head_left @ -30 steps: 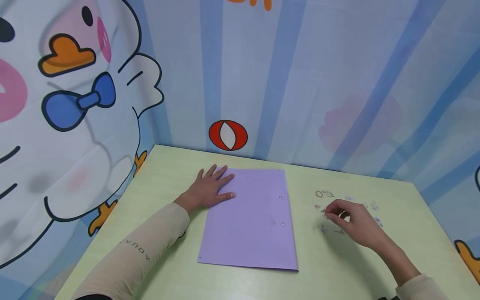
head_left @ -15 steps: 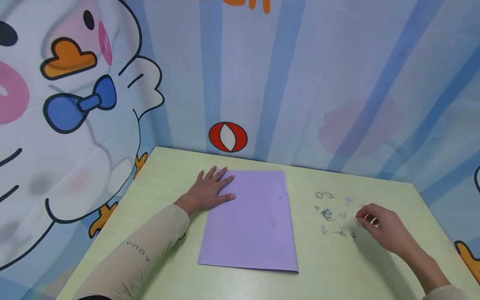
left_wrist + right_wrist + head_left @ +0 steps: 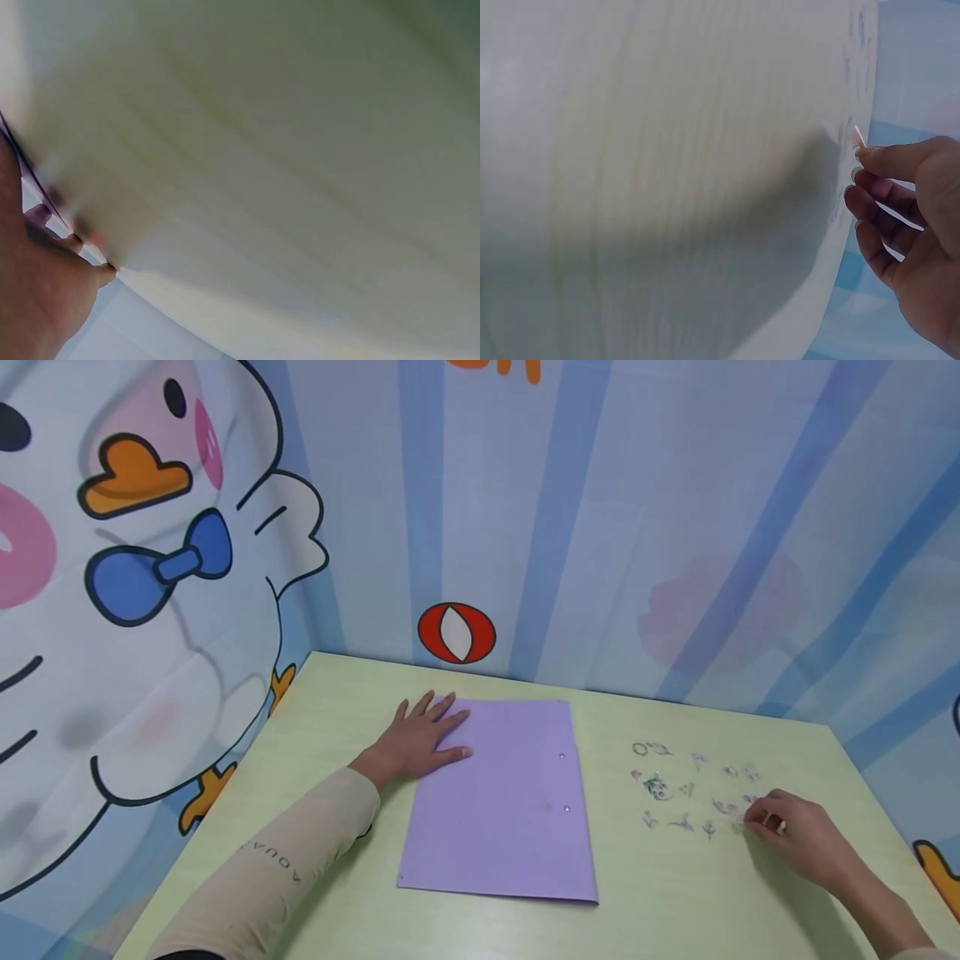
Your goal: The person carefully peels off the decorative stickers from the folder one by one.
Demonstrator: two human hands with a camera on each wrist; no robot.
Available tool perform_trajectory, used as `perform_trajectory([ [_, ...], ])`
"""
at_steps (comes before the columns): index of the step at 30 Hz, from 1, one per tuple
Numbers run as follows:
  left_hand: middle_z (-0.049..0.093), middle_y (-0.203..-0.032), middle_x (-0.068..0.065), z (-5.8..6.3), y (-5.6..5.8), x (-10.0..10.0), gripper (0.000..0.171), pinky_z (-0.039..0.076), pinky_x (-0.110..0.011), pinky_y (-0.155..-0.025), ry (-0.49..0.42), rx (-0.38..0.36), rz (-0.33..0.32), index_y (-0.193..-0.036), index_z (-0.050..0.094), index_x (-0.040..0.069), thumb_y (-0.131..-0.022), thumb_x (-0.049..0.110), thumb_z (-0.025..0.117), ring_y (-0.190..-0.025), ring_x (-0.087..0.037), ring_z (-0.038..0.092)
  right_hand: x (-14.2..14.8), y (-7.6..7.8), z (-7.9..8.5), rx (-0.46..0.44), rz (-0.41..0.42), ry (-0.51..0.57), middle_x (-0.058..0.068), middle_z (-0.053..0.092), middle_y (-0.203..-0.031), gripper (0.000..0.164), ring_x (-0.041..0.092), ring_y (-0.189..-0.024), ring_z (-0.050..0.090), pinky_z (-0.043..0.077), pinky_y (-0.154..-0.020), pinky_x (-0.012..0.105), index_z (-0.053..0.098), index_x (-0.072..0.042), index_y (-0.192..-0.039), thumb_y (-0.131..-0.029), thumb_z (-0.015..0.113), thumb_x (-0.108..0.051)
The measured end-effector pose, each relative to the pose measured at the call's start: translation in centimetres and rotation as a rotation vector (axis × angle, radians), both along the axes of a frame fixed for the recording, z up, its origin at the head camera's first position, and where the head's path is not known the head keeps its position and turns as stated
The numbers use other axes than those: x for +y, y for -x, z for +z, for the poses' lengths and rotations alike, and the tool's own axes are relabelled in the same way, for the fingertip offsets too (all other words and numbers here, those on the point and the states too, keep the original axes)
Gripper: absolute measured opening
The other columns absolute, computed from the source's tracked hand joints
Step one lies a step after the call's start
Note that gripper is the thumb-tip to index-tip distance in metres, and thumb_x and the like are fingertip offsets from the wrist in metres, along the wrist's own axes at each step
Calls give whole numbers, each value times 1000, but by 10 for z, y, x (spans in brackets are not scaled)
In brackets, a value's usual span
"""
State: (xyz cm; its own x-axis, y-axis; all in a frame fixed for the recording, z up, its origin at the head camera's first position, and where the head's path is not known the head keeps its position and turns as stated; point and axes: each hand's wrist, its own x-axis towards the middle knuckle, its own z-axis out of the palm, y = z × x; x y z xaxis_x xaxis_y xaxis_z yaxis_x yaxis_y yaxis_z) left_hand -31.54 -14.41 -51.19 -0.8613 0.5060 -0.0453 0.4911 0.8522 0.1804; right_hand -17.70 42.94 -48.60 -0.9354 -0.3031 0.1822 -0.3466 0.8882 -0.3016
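Observation:
My left hand (image 3: 414, 742) lies with spread fingers on the upper left part of a flat purple folder-like cover (image 3: 502, 810), which has two small round dots near its right edge. In the left wrist view the hand (image 3: 45, 277) shows at the lower left. Far to the right, my right hand (image 3: 802, 835) pinches a small thin sticker (image 3: 859, 136) between thumb and fingertips, just above the table. Several small flower-like stickers lie left of and beyond that hand, among them a bluish-green one (image 3: 657, 787), a ring-shaped one (image 3: 639, 749) and a curved purple one (image 3: 724, 807).
The pale yellow-green table (image 3: 630, 893) meets a striped blue cloth backdrop (image 3: 480, 510) at its far edge. A large printed white bird (image 3: 150, 693) covers the cloth on the left.
My right hand has moved right and slightly toward me, from over the left stickers to beside the lower right ones. Stickers it covered earlier now show. The left hand stays in place.

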Motion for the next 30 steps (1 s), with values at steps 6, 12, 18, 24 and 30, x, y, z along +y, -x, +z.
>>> perform_trajectory([
  [6, 15, -178, -8, 0, 0, -1, 81, 9, -73, -124, -4, 2, -3, -169, 30, 29, -103, 73, 44, -163, -42, 6, 2, -5, -6, -56, -6, -45, -10, 60, -87, 15, 1, -74, 57, 53, -64, 27, 76, -13, -89, -87, 82, 1],
  [12, 14, -178, -7, 2, 0, -1, 82, 9, -72, -124, 9, 4, 1, -170, 29, 29, -102, 74, 42, -163, -42, 6, 2, -6, -6, -61, -2, -72, -9, 61, -88, 16, 2, -73, 58, 54, -63, 27, 76, -13, -89, -86, 83, 1],
  [18, 16, -177, -9, 5, -2, 1, 81, 11, -73, -123, 5, 9, -7, -169, 31, 27, -103, 72, 45, -162, -43, 8, 3, -9, -4, -95, -29, -84, -6, 62, -88, 15, 5, -73, 59, 54, -64, 28, 74, -9, -92, -86, 82, 1],
  [24, 17, -177, -9, 3, 0, 0, 81, 10, -73, -123, -2, 13, -8, -169, 31, 27, -103, 71, 45, -162, -43, 8, 1, -9, -4, -72, -49, -90, -5, 63, -87, 12, 9, -75, 61, 55, -66, 31, 73, -8, -92, -87, 81, -1],
  [30, 15, -178, -8, 0, 1, -3, 81, 8, -73, -123, 1, 1, -1, -169, 30, 28, -103, 73, 43, -162, -43, 6, -7, -5, -4, -32, -82, -113, -2, 68, -88, 8, 23, -81, 66, 56, -72, 47, 76, -6, -96, -92, 81, -9],
])
